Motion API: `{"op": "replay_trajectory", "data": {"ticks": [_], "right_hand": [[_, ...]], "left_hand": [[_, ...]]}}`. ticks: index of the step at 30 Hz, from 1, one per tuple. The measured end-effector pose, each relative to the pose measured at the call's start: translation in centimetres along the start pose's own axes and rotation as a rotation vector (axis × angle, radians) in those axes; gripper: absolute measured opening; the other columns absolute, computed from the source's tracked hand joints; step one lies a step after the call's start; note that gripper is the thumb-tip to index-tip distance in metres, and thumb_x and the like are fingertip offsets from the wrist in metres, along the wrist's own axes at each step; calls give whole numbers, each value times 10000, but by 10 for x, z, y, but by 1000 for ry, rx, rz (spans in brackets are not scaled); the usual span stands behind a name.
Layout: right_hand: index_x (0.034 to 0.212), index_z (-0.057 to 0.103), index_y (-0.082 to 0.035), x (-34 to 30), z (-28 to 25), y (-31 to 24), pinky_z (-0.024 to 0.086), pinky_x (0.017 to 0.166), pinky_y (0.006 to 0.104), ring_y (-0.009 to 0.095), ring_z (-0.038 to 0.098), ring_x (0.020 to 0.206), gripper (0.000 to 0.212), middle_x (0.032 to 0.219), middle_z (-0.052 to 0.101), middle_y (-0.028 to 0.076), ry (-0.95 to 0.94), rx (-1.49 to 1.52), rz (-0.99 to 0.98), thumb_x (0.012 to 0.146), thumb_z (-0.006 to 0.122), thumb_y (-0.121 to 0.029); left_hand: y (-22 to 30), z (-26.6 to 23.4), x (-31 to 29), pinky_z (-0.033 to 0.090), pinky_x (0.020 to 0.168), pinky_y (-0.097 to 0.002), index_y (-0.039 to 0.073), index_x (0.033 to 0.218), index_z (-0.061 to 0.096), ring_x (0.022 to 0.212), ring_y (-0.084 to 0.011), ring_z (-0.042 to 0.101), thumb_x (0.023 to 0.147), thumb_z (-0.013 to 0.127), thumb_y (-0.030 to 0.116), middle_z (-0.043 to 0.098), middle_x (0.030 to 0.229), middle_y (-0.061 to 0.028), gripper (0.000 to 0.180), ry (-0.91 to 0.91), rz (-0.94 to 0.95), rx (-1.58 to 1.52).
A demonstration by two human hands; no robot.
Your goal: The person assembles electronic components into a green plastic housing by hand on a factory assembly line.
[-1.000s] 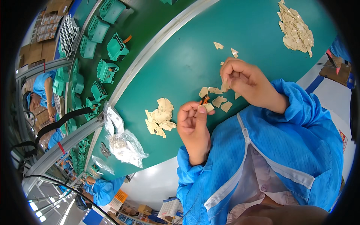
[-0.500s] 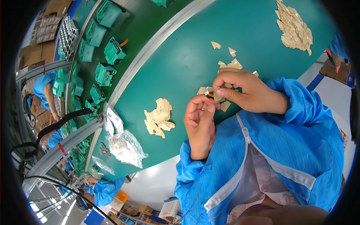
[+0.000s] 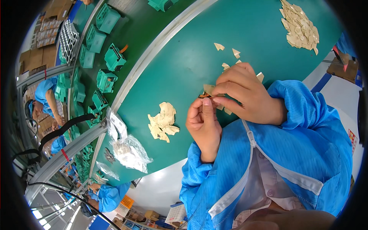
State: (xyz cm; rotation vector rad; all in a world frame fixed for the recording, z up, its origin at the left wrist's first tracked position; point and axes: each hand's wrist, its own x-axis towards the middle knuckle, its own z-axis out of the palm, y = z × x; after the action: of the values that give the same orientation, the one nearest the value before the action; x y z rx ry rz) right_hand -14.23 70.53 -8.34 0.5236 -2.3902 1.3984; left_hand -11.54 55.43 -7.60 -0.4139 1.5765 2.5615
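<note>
My left hand (image 3: 205,126) is closed, its thumb and fingertips pinching a small orange-and-black part (image 3: 204,95). Bent over from the other side, my right hand (image 3: 247,94) has its thumb and index fingertip at the same part, and what lies between those tips is hidden. A tan paper-like piece (image 3: 209,89) shows just behind the part; whether it is held or lies on the table I cannot tell. More small tan pieces, such as a triangular one (image 3: 219,46), lie around and partly beneath my right hand on the green table (image 3: 176,69).
A large heap of tan pieces (image 3: 301,28) lies at the far right, a smaller pile (image 3: 163,119) left of my hands. Near the left edge sits a clear plastic bag (image 3: 130,151). Past a metal rail (image 3: 134,74), green plastic housings (image 3: 115,57) stand in rows; co-workers (image 3: 48,92) sit beyond.
My right hand has turned over and its fingers now cover more of the part. The part has tilted and moved slightly left and up with my left hand's fingertips.
</note>
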Motion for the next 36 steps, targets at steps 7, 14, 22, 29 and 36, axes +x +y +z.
{"op": "replay_trajectory", "data": {"ticks": [7, 14, 22, 29, 36], "right_hand": [[929, 646, -94, 2, 3, -4, 387, 845, 391, 208, 581, 853, 152, 912, 590, 23, 36, -80, -16, 797, 713, -128], [881, 632, -95, 2, 6, -2, 392, 860, 398, 216, 589, 823, 156, 892, 598, 40, 67, -16, 6, 762, 731, -102], [871, 576, -25, 4, -10, 17, 476, 679, 307, 187, 590, 808, 62, 843, 605, 58, -4, 497, 429, 829, 617, -45], [916, 592, -37, 1, -33, 36, 477, 827, 369, 212, 584, 942, 76, 961, 600, 73, -334, 100, 164, 860, 629, -71], [904, 670, -68, 23, -45, 17, 442, 907, 386, 256, 566, 1082, 88, 1076, 593, 76, -566, 584, 121, 867, 671, -147]], "left_hand": [[-9, 0, -2, 520, 850, -282, -26, 1017, 622, 917, -146, 629, 978, 585, 22, 661, 1006, -99, 72, 53, 193, 255], [-10, 7, -2, 518, 838, -284, -28, 992, 635, 940, -163, 633, 957, 603, -12, 638, 1086, -126, 50, 52, 457, 566], [17, -16, -5, 515, 811, -335, -19, 1041, 655, 951, -249, 631, 869, 671, -63, 630, 1078, -154, 179, -100, 515, 738], [54, -38, 7, 495, 796, -392, 121, 1147, 704, 968, -292, 587, 673, 826, 408, 608, 1087, -115, 567, -422, 1187, 1543], [61, -25, 20, 487, 821, -418, 165, 1143, 704, 936, -275, 600, 657, 814, 507, 600, 1070, -89, 605, -386, 1197, 1447]]}}
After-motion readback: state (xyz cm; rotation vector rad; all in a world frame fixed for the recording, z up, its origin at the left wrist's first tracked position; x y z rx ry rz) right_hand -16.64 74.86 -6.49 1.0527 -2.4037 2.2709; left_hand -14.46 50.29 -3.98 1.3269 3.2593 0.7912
